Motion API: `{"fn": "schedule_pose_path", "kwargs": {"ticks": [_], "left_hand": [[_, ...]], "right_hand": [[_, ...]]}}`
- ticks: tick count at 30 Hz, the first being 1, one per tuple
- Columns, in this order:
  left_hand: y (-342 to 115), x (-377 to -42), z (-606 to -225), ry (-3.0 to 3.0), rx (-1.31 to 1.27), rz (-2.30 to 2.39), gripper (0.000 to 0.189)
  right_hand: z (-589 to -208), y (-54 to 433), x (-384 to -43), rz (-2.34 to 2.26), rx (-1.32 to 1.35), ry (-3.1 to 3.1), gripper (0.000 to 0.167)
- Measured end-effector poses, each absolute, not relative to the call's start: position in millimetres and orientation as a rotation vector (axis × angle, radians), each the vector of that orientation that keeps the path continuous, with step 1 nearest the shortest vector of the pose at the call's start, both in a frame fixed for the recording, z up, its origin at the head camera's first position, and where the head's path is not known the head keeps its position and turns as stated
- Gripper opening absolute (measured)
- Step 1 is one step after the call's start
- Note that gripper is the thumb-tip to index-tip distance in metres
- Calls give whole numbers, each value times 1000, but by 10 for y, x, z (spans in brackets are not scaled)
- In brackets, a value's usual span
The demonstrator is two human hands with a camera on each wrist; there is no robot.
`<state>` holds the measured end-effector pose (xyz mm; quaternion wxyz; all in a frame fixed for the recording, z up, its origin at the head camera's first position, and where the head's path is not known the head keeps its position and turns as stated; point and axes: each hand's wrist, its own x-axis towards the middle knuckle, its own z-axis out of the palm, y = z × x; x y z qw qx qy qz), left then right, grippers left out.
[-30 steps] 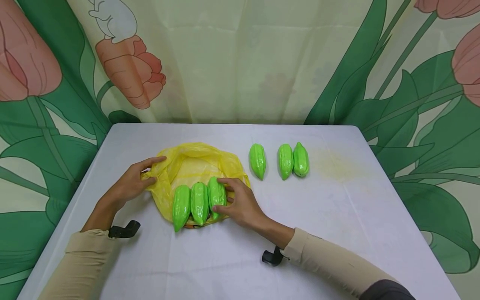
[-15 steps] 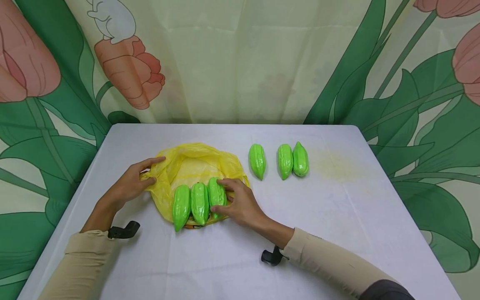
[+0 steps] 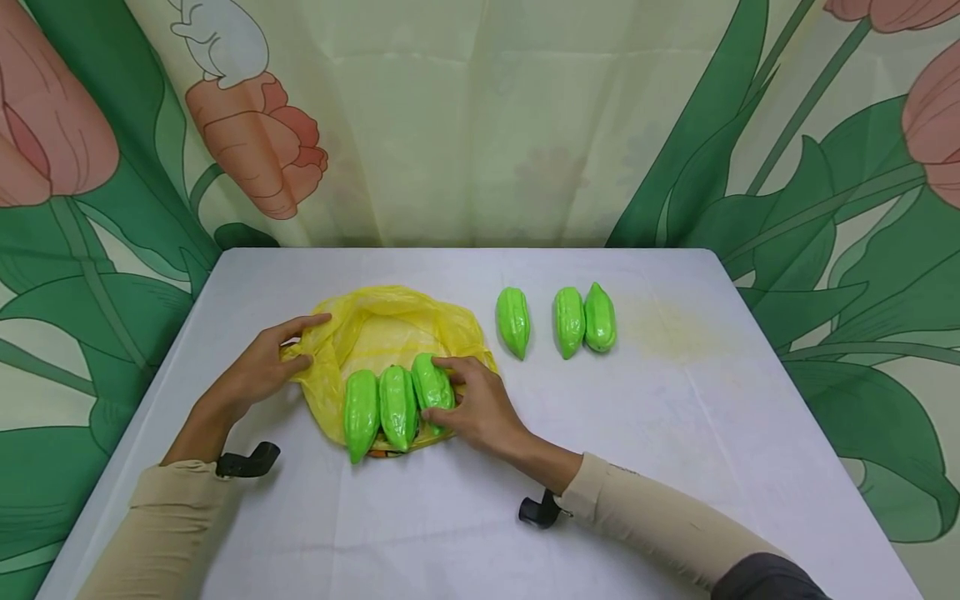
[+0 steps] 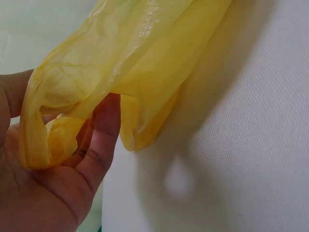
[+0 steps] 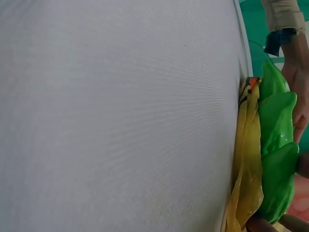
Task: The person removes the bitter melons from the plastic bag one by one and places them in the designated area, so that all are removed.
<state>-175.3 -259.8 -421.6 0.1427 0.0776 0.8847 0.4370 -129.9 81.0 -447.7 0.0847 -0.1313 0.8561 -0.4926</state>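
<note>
On the left half of the table a yellow plastic bag (image 3: 386, 333) lies with its mouth spread. My left hand (image 3: 258, 367) holds the bag's left edge, thumb and fingers apart around it; in the left wrist view the thin film (image 4: 140, 63) drapes through that hand. Three glossy green star fruit stand side by side at the bag's near edge: a left one (image 3: 362, 412), a middle one (image 3: 397, 407) and a right one (image 3: 431, 387). My right hand (image 3: 483, 408) grips the right star fruit between thumb and fingers, partly covering its right side.
Beyond the bag to the right, one star fruit (image 3: 513, 323) lies alone on the white tablecloth (image 3: 637, 467). Two more lie close together, a left one (image 3: 570, 322) and a right one (image 3: 600, 318). A printed curtain (image 3: 480, 125) hangs behind the table.
The star fruit in my right hand has tilted slightly, its far end shifting left. My left hand and the bag stay nearly still.
</note>
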Motion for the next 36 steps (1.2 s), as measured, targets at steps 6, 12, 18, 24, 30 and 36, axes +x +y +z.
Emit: {"fn": "schedule_pose_path", "kwargs": {"ticks": [6,12,18,24,30,36], "left_hand": [[-2592,-1760,-4208,2556,204,1237,66],[-2588,-1765,-4203,2553,211,1245,67],[-2581,-1769,-4201,2551,204,1246,67],[-2578,-1776,-4210,2548,210,1255,68],[-2579,-1780,-4210,2545,217,1267,67],[-2580,-1776,-4196,2556,222,1253,67]], "right_hand": [[-4436,839,-1302,-1596,-355,2464,76],[-4380,901,-1314,-1658,-360,2447,76],[-4336,974,-1334,-1703,-333,2451,75],[-4302,1062,-1363,-1757,-293,2448,74],[-4266,1166,-1409,-1772,-282,2472,73],[-4225,1271,-1459,-1792,-227,2485,72]]}}
